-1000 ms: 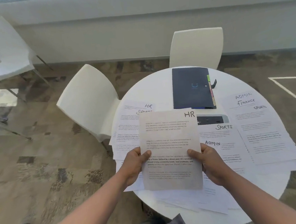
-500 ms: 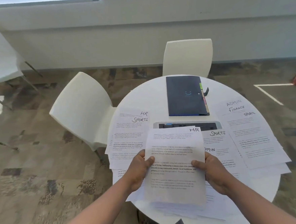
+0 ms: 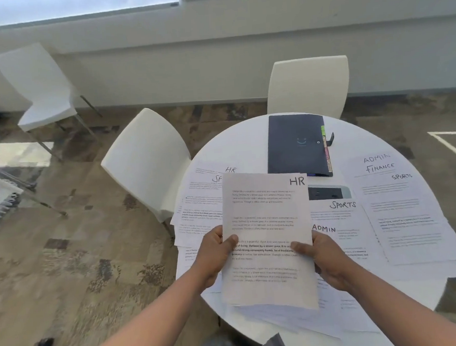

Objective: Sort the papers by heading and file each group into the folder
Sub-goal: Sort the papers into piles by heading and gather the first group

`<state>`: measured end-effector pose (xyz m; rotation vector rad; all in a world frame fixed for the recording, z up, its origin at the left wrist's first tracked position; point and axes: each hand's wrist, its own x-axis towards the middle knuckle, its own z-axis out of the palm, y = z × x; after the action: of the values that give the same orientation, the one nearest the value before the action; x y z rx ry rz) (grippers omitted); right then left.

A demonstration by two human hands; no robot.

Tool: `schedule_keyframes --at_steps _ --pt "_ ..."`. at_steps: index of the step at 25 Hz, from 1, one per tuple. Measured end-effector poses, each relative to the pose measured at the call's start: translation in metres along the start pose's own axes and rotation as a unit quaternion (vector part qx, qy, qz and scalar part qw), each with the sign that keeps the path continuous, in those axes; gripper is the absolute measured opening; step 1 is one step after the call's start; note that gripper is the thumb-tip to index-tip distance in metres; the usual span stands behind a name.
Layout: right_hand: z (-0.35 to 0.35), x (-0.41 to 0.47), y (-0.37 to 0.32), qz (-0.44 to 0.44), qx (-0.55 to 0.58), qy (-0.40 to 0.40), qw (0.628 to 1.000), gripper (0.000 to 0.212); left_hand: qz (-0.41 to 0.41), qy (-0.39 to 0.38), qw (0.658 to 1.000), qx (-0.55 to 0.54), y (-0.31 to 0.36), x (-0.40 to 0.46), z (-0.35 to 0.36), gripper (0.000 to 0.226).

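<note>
I hold a small stack of papers headed HR (image 3: 266, 218) upright above the near side of the round white table (image 3: 246, 144). My left hand (image 3: 214, 250) grips its left edge with the thumb on the front. My right hand (image 3: 324, 258) grips the right edge the same way. A dark folder (image 3: 296, 145) with coloured tabs lies shut at the table's far side. Loose sheets lie spread around: HR and SPORTS sheets (image 3: 196, 202) on the left, SPORTS and ADMIN sheets (image 3: 340, 219) in the middle, ADMIN, FINANCE and SPORTS sheets (image 3: 401, 201) on the right.
A power socket panel (image 3: 328, 193) sits in the table's middle, partly hidden by the held stack. White chairs stand at the table's left (image 3: 144, 157), behind it (image 3: 307, 83) and further left (image 3: 40, 88). More sheets (image 3: 339, 319) overhang the table's near edge.
The HR stack, lowered toward the table half a second ago, is raised upright again and now covers most of the socket panel. Both hands keep their grip on it.
</note>
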<state>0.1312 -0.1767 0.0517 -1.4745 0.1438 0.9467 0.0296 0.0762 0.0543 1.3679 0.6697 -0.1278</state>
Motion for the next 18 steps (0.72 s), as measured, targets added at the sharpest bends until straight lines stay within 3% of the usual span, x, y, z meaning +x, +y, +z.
schedule_keyframes --at_steps 7,18 --pt "0.008 0.01 0.001 0.037 -0.042 -0.011 0.998 0.02 -0.029 0.018 0.999 -0.006 0.004 -0.003 -0.009 0.02" --pt "0.041 0.059 -0.016 0.022 0.05 0.166 0.985 0.021 -0.111 0.187 0.975 0.043 -0.015 0.058 -0.125 0.006"
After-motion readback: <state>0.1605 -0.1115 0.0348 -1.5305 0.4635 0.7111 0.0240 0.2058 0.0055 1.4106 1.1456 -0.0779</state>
